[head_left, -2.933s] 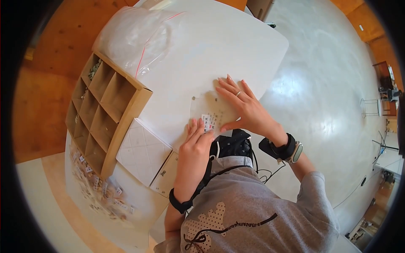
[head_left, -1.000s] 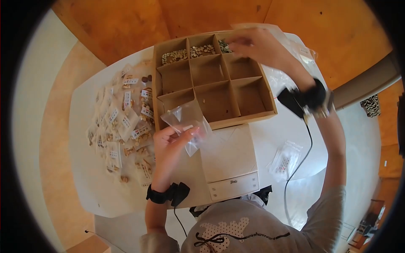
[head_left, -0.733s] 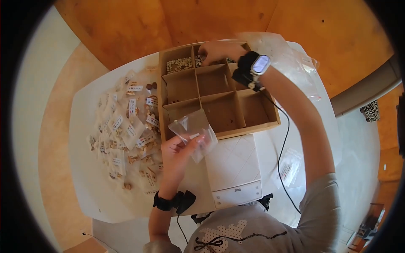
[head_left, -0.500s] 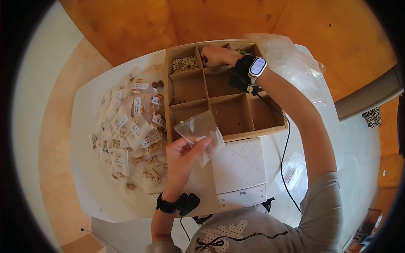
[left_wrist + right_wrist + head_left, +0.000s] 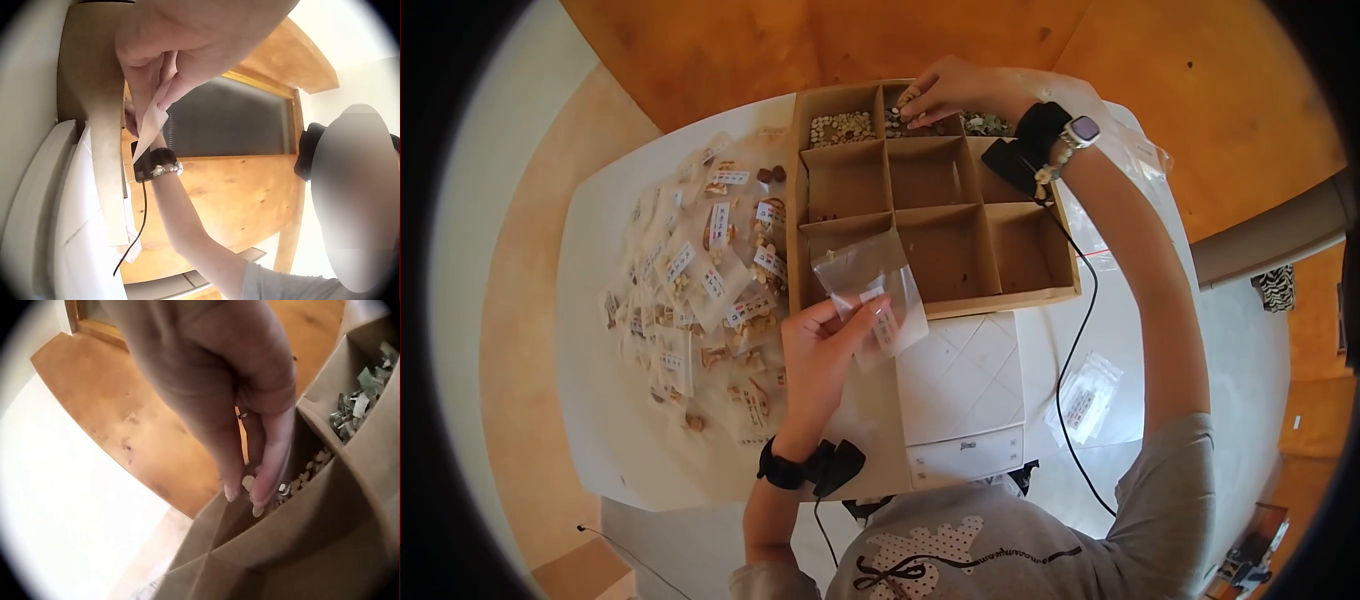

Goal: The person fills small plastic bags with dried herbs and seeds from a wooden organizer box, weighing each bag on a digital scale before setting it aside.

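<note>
My left hand pinches a small clear plastic bag with a printed label, thumb over the label, in front of the divided cardboard box. Edge-on, the bag hangs from the fingers in the left wrist view. At the back middle compartment, my right hand pinches a small pale flat piece between thumb and fingers, right above the compartment. More small pale pieces lie beneath the hand. The neighbouring compartment on the right holds grey-green flakes; the left one holds pale round pieces.
Filled labelled bags are heaped on the table's left side. A white kitchen scale stands before the box, and a stack of flat labelled bags lies to its right. A large clear bag sits behind. A black cable trails from the right wrist.
Both hands first worked over flat bags at the table edge. Then the left hand held one bag by the box while the right reached into the back middle compartment; now it has risen with a pale piece.
</note>
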Demonstrator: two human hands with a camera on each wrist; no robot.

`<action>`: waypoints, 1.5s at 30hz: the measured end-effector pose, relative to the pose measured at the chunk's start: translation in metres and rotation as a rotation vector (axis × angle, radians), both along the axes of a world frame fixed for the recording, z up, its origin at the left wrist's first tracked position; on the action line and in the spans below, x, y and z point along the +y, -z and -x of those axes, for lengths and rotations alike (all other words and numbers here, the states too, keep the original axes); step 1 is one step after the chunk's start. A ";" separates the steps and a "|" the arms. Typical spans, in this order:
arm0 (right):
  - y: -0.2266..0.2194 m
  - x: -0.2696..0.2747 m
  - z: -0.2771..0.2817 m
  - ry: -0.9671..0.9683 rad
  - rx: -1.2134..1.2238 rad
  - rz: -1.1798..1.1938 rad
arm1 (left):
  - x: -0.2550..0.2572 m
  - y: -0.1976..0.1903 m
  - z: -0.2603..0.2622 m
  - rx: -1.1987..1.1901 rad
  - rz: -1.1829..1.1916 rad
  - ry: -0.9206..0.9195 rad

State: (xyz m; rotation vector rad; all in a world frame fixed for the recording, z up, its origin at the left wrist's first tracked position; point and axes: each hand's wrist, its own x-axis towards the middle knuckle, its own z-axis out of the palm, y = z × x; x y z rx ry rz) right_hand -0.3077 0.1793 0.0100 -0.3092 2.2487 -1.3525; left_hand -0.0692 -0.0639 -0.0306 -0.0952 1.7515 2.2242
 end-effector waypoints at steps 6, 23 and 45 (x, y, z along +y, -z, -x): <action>-0.043 -0.026 -0.051 -0.123 -0.116 0.139 | 0.005 -0.005 0.000 0.001 -0.082 -0.058; -0.087 -0.066 -0.151 -0.455 -0.076 0.030 | 0.007 0.000 -0.002 0.133 0.038 0.039; -0.046 -0.059 -0.182 -0.424 0.518 -0.218 | 0.010 -0.006 -0.005 0.114 0.014 0.167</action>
